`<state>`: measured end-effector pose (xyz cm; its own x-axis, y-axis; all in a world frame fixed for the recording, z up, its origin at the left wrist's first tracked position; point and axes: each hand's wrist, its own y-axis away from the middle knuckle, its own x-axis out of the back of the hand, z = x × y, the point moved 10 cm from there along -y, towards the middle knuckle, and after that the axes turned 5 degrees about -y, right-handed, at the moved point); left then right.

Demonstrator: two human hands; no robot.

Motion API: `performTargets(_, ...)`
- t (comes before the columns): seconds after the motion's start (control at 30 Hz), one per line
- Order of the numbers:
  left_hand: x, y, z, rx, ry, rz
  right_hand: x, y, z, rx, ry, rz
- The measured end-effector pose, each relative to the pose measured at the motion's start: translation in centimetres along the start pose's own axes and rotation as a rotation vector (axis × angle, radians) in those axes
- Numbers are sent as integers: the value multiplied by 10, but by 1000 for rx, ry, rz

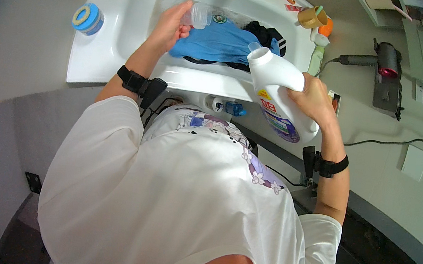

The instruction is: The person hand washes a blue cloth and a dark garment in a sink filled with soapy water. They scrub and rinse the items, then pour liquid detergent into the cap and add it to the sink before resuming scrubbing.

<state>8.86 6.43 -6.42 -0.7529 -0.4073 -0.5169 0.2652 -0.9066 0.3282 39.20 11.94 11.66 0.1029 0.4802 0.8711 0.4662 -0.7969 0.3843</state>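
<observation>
My left hand (173, 27) holds a clear plastic cap (199, 16) over the sink, its round rim facing right. In my right hand (313, 98) is the handle of a big white detergent bottle (278, 97), tilted with its uncapped mouth up and to the left, over the sink's front rim. Blue cloth (220, 42) and black cloth (263, 33) with white stripes lie in the white sink (131, 9), with some foam behind them. Whether liquid is in the cap is unclear.
A blue-lidded jar (88, 18) and small bottles stand on the left ledge. On the right are a tan cup (312, 17) and a wall-mounted hair dryer (386, 59) with its cord. Below the sink's front edge is a blue bottle (235, 109).
</observation>
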Motion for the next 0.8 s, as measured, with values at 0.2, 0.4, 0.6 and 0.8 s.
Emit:
performTargets(0.2,21,3,-29,88,-35,62,-3,-21,-1,-39,40,-62)
performTargets(0.4,20,5,-31,66,-55,35,0,-32,-1,-48,56,-52)
performTargets(0.6,16,7,-36,114,-42,31,-1,-39,-8,-55,74,-80)
performTargets(0.8,15,9,-39,121,-16,29,-5,-43,-15,-71,130,-126)
